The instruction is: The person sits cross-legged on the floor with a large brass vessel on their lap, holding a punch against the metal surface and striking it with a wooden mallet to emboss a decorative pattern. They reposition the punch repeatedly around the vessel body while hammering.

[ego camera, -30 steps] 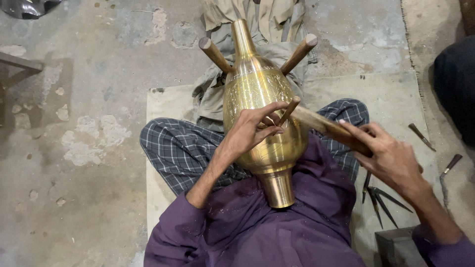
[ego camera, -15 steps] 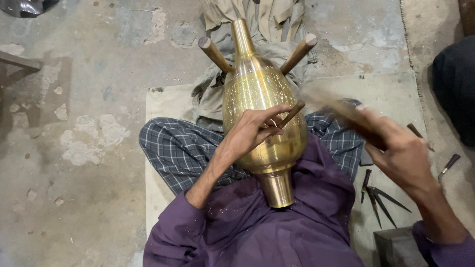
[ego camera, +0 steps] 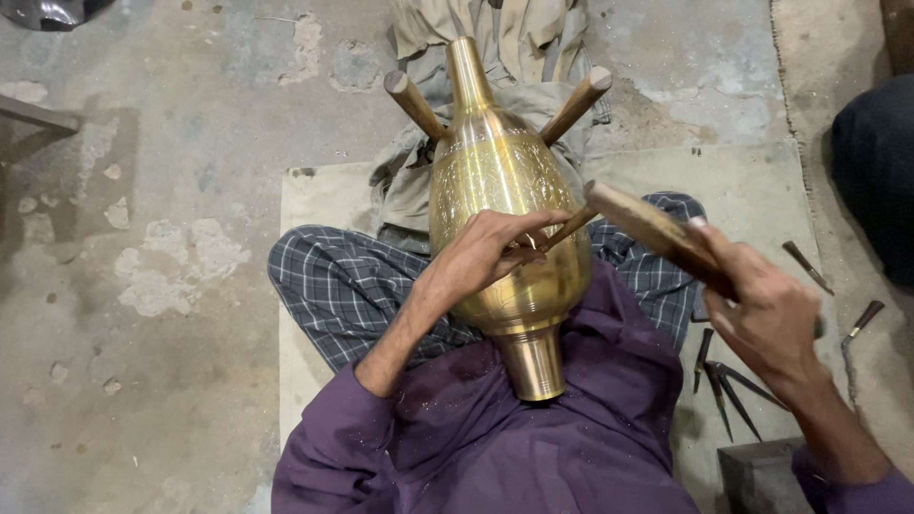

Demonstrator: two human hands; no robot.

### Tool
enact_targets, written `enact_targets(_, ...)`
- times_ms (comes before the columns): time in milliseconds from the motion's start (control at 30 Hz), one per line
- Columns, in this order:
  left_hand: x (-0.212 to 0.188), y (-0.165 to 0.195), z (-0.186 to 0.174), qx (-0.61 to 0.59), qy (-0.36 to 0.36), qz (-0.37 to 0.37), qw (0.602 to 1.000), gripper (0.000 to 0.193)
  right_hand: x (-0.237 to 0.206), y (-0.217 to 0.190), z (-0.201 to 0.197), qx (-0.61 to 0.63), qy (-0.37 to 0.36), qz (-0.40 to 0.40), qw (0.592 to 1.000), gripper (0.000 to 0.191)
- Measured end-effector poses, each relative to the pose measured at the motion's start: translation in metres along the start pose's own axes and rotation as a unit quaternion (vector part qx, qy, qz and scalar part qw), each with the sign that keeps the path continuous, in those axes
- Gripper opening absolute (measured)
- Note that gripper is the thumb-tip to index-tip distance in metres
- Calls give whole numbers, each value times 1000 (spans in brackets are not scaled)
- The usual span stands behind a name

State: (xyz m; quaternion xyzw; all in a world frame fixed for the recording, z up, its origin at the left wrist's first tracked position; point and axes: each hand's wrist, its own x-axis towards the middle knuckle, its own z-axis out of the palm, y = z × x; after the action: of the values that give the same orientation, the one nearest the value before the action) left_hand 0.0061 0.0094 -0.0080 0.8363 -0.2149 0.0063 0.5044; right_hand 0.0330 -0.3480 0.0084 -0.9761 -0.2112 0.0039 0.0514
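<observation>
1. I look down and see a big shiny brass vase (ego camera: 500, 205) lying on its side across my lap. Its thin neck points away from me and its round foot sits close to my purple shirt (ego camera: 495, 447).
2. My left hand (ego camera: 490, 249) rests on top of the vase, near its wide middle. The fingers are pinched closed around a thin chisel (ego camera: 568, 228), and its tip touches the vase.
3. My right hand (ego camera: 762, 309) is just to the right of the vase. Its fingers are wrapped tight around a wooden mallet (ego camera: 652, 228).
4. The flat end of the mallet is right at the back end of the chisel. I cannot tell if they touch.
5. I think this is the tapping step, where small marks get cut into the brass.
6. The next tap needs the chisel held very steady and a soft, straight hit, or the tip may slip and scratch the vase.
7. Two wooden pegs (ego camera: 414, 100) poke up on both sides of the vase's neck, and a tan cloth (ego camera: 495, 29) lies beyond it.
8. More small metal tools (ego camera: 728, 376) lie on the mat (ego camera: 314, 205), to the right of the vase, past my leg in checked trousers (ego camera: 343, 286).
</observation>
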Motion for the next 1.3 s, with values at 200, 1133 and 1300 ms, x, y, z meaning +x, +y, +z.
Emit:
enact_targets(200, -1, 0, -2, -2, -13, 0, 1000, 65, -7, 7, 8, 112, 53, -48, 991, 79)
enact_targets(1133, -2, -5, -4, -20, -51, 27, 998, 62, -22, 4, 32, 245, 102, -1, 964, 52)
enact_targets(1300, -5, -2, -6, -21, -55, 11, 998, 61, -22, 2, 37, 362, 133, -12, 922, 59)
